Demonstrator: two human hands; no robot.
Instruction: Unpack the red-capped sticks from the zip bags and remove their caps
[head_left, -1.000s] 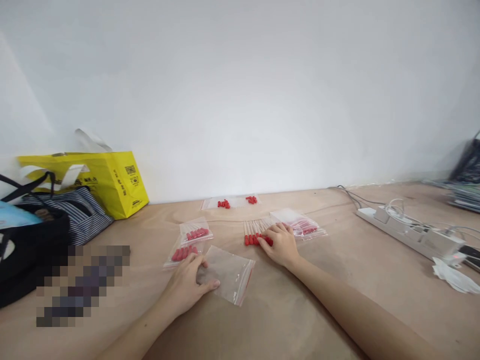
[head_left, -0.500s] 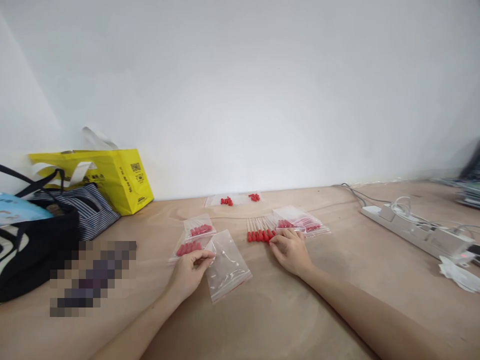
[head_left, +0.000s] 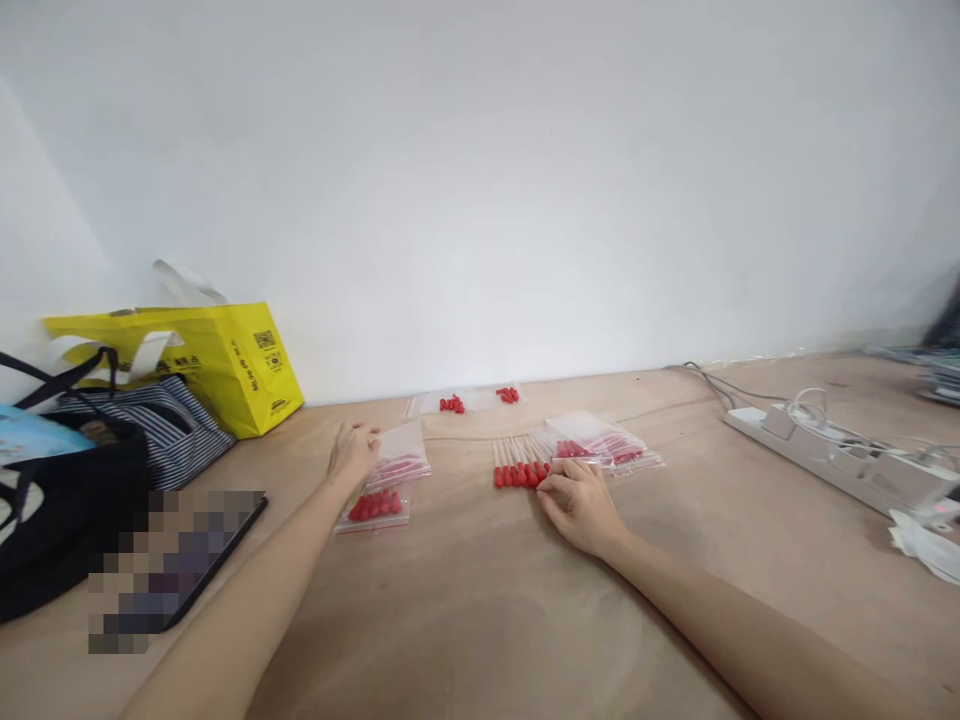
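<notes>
Red-tipped sticks lay side by side in a loose row on the table, outside any bag. The right hand rested at the row's right end, thumb and fingertip drawn close together; whether they pinched a stick I could not tell. Left of the row, the left hand touched the edge of an upper clear bag, its exact grip unclear. Bagging looked partly done: red tips showed through that bag, a lower bag left of the row, and the bags right of it. The row itself remained unbagged. Beyond it, more red tips lay at a flat bag, inside or on top, I could not tell.
</notes>
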